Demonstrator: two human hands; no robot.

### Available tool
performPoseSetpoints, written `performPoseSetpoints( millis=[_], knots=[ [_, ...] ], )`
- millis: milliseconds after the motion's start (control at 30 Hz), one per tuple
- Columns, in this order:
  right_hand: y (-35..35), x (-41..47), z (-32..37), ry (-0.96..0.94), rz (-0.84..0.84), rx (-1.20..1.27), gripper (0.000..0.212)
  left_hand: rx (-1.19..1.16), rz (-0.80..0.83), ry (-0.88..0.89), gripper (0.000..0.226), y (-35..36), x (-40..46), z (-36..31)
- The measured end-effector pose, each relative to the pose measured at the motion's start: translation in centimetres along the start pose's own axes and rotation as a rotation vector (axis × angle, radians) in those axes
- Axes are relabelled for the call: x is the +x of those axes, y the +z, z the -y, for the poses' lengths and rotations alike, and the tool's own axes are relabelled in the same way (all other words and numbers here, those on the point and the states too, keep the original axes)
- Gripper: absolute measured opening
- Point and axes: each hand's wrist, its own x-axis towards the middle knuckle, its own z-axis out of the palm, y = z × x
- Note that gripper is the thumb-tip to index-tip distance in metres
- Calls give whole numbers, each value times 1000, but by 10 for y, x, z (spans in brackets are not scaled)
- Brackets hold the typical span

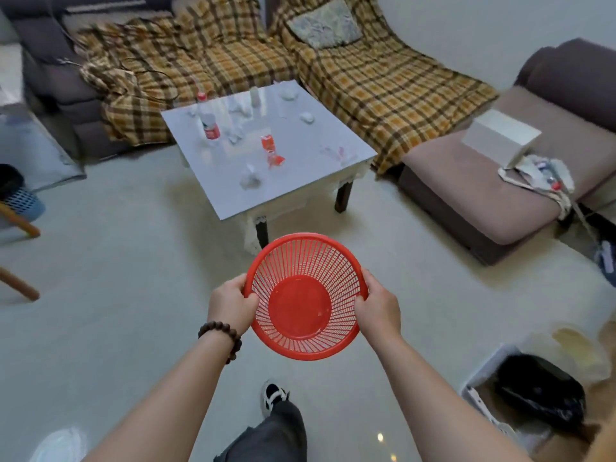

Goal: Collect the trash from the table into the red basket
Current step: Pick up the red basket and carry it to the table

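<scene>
I hold an empty red basket [305,261] in front of me above the floor, tilted toward me. My left hand [231,303] grips its left rim and my right hand [378,306] grips its right rim. Ahead stands a low white table [300,181] with trash on it: a clear bottle with a red label [208,123], a small red carton [267,144], a red wrapper [276,160], a crumpled white tissue [250,180], a pink-and-white wrapper [336,153] and several more white paper wads near the far edge.
A sofa under a plaid blanket [233,55] wraps behind the table. A brown ottoman [466,181] with a white box [501,136] stands to the right. A bin with a black bag [540,391] sits at lower right. My foot [271,396] is on the pale floor.
</scene>
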Motion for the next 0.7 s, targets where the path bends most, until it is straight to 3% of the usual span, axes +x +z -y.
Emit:
performPoseSetpoints(
  millis=[300, 700],
  knots=[
    [41, 155, 132, -153, 68, 18, 65, -5, -171, -123, 22, -67, 153, -24],
    [136, 341, 252, -392, 311, 10, 55, -14, -419, -262, 19, -106, 310, -11]
  ],
)
